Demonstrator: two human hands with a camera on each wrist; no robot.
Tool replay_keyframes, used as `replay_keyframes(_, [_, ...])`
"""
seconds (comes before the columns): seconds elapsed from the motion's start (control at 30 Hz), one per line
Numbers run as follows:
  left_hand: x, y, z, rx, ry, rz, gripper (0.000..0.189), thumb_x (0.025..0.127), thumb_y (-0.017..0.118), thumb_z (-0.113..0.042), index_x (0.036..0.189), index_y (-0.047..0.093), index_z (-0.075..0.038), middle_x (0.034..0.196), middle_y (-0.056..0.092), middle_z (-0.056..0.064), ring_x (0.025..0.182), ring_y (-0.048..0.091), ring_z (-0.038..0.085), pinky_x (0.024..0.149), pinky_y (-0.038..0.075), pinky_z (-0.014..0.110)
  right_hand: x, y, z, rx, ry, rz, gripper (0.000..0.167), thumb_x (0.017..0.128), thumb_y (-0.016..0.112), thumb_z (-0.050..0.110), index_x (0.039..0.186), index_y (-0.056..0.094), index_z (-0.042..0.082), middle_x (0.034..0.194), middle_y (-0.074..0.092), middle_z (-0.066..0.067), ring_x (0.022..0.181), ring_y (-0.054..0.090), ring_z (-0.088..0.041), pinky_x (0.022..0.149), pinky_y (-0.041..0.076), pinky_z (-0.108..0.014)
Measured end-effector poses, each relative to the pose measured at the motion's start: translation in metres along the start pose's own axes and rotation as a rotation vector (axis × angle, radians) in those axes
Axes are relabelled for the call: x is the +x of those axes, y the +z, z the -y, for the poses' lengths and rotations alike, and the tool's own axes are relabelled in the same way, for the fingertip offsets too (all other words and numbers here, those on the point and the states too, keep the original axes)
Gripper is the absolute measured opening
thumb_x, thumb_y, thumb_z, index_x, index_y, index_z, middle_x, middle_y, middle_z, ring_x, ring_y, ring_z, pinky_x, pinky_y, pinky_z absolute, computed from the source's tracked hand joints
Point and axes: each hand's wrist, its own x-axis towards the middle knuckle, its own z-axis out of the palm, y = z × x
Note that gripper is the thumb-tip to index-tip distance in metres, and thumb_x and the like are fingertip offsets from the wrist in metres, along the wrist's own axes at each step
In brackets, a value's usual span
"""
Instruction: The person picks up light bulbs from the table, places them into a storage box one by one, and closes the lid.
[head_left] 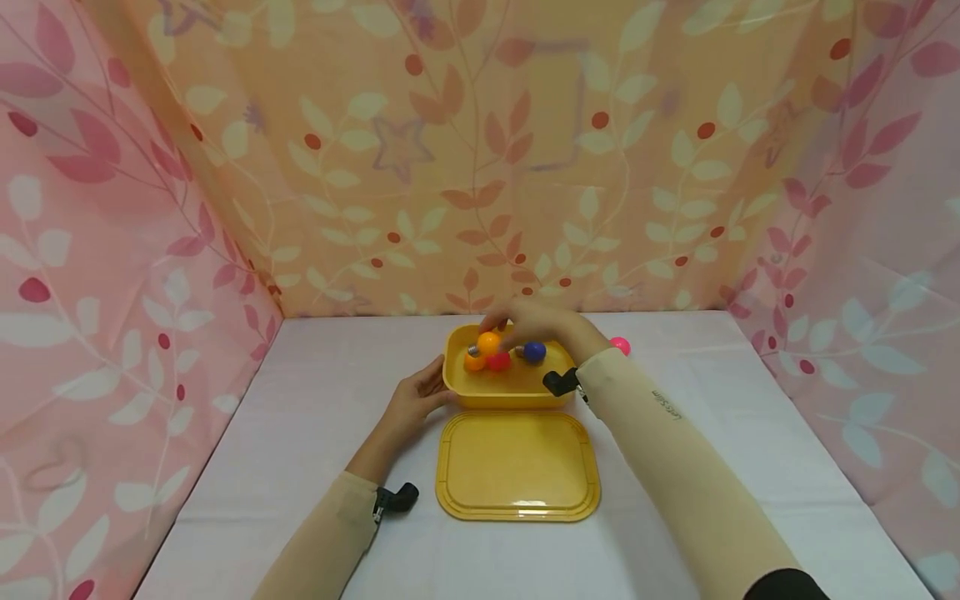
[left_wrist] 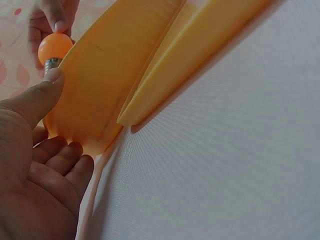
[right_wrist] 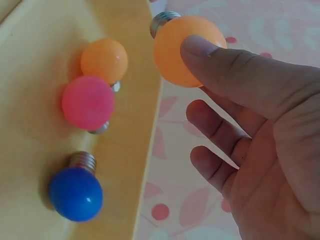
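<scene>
My right hand point(head_left: 536, 325) pinches an orange light bulb point(right_wrist: 187, 50) by its globe, above the far part of a yellow plastic box point(head_left: 510, 400). The held bulb's metal screw base points away from the palm. Inside the box lie another orange bulb point(right_wrist: 104, 60), a pink bulb point(right_wrist: 88, 102) and a blue bulb point(right_wrist: 76, 194). At the box's left end, my left hand point(head_left: 412, 404) holds the wall, thumb at the rim and fingers against the outside.
A yellow lid point(head_left: 517, 467) lies flat on the white-covered table point(head_left: 315, 417), just in front of the box. Beyond the right forearm shows a pink ball-shaped thing point(head_left: 620, 344), partly hidden by the sleeve. Patterned cloth walls point(head_left: 480, 167) enclose the back and both sides.
</scene>
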Motion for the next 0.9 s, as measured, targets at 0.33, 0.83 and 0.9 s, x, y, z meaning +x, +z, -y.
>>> replay_keyframes(0.33, [-0.001, 0.0, -0.002, 0.002, 0.024, 0.004, 0.081, 0.093, 0.077, -0.021, 0.161, 0.034, -0.015, 0.164, 0.038, 0.001, 0.145, 0.046, 0.019, 0.108, 0.047, 0.022, 0.021, 0.022, -0.001, 0.016, -0.051, 0.089, 0.039, 0.089, 0.08, 0.014, 0.128, 0.073, 0.02, 0.125, 0.067, 0.005, 0.119, 0.056, -0.027, 0.107, 0.047, -0.043])
replay_keyframes(0.83, [-0.001, 0.0, -0.002, -0.014, 0.019, 0.009, 0.081, 0.092, 0.078, -0.023, 0.161, 0.034, -0.017, 0.163, 0.039, -0.002, 0.144, 0.047, 0.016, 0.106, 0.048, 0.019, 0.035, 0.044, -0.001, -0.009, -0.084, 0.147, 0.039, 0.087, 0.082, 0.011, 0.125, 0.074, 0.018, 0.12, 0.068, 0.004, 0.108, 0.056, -0.019, 0.1, 0.05, -0.034])
replay_keyframes(0.9, [-0.001, 0.001, -0.002, -0.017, 0.018, 0.006, 0.081, 0.092, 0.078, -0.022, 0.161, 0.035, -0.017, 0.163, 0.039, -0.002, 0.144, 0.047, 0.016, 0.106, 0.048, 0.02, 0.036, 0.046, 0.0, -0.013, -0.085, 0.153, 0.038, 0.087, 0.082, 0.011, 0.124, 0.074, 0.017, 0.119, 0.068, 0.004, 0.107, 0.057, -0.02, 0.099, 0.05, -0.034])
